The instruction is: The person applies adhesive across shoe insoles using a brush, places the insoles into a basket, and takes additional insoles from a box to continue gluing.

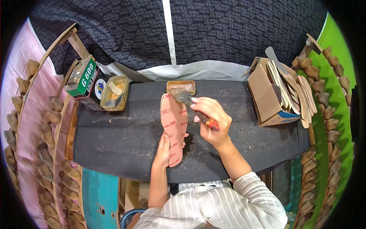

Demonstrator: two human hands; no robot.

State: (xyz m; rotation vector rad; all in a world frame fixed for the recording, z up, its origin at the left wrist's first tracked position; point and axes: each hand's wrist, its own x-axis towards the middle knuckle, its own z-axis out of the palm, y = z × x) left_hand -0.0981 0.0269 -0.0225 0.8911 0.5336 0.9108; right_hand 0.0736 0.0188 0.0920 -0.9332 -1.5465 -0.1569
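Note:
My left hand grips a pink insole near its narrower lower part, thumb on one side and fingertips showing at the other edge. Red print covers the insole's upper face. In my right hand is a brush with a dark, red-tipped handle, its fingers closed round it. The brush's grey bristle end is blurred and lies over the insole's wide top end. Just beyond stands a small shallow tray with a yellowish rim, partly hidden by the brush and insole.
On the left stand a green and black metal can and a tub holding a pale scraper-like piece. A cardboard box full of insole-shaped boards is at the right. Racks of wooden shoe lasts flank the dark cloth-covered table.

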